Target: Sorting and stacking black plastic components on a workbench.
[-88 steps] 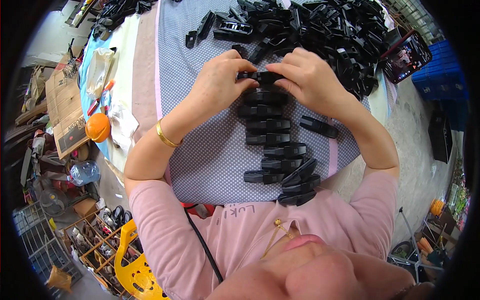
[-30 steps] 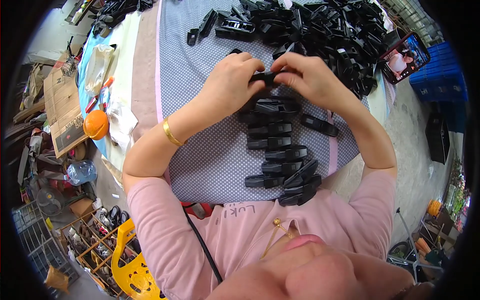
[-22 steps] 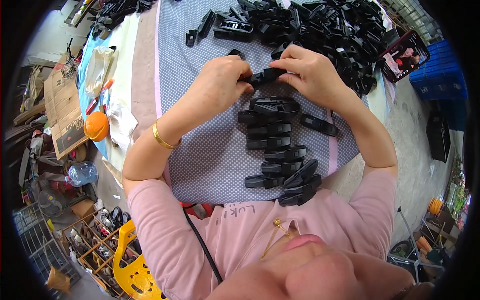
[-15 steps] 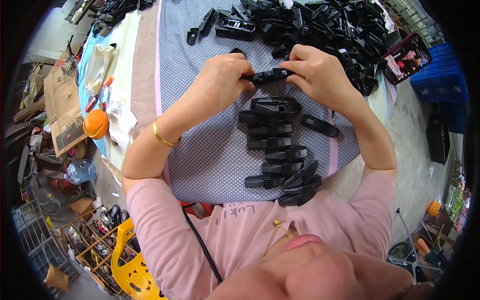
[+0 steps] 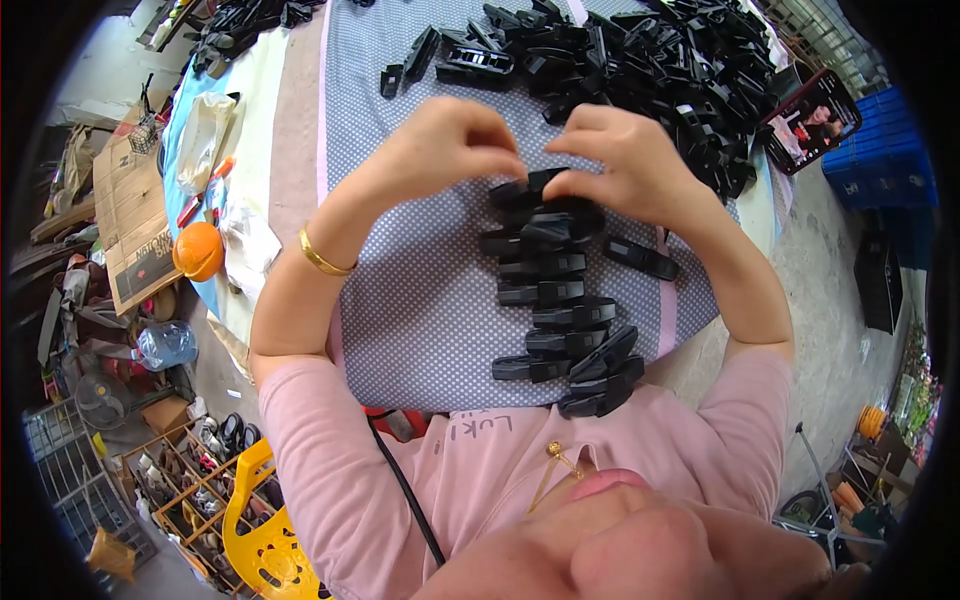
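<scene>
My left hand (image 5: 450,148) is open, its curved fingers apart, at the far end of a row of black plastic parts. My right hand (image 5: 622,165) is open opposite it, thumb and fingers parted around a black plastic part (image 5: 520,190). Its thumb tip is by that part; whether it touches cannot be made out. This part lies at the head of the row (image 5: 540,268), where several similar long, dark pieces sit close together, running toward me. A single black part (image 5: 642,257) lies slantwise to the right of the row.
A heap of black parts (image 5: 640,60) covers the far right of the dotted cloth (image 5: 420,290). A phone (image 5: 812,122) stands at the right edge. On the left lie an orange (image 5: 198,251), a plastic bag (image 5: 203,140) and crumpled white tissue (image 5: 248,245).
The black part held between both hands has been set down at the row's far end. My fingers have opened and come off it.
</scene>
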Action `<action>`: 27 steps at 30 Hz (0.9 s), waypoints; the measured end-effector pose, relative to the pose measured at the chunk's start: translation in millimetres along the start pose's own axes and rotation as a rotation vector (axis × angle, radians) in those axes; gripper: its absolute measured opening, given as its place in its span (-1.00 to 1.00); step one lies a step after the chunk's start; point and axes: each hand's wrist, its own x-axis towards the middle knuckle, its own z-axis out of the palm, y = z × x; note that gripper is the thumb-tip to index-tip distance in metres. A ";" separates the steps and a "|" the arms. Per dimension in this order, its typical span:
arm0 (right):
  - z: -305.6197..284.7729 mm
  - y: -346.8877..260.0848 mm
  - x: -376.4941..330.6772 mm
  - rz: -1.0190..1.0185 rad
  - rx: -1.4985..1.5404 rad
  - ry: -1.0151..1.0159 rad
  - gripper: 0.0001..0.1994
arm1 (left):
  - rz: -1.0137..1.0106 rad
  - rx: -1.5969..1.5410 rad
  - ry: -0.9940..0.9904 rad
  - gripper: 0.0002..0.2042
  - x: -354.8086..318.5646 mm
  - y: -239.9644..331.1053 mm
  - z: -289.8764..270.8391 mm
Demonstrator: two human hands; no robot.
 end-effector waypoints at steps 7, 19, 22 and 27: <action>5.6 5.5 -2.0 0.190 -0.474 0.122 -0.68 | 0.146 0.741 0.713 -0.80 16.8 -83.0 -28.6; -1.3 7.7 2.8 0.136 -0.197 0.463 -0.69 | 0.632 0.667 0.506 -0.87 0.7 -12.0 23.4; 1.7 11.9 1.7 0.107 -0.146 0.491 -0.71 | 0.674 0.667 0.185 -0.83 -1.2 -3.5 33.4; 13.4 12.5 5.1 0.024 -0.100 0.362 -0.69 | 0.649 0.456 0.118 -0.83 -7.3 2.5 30.0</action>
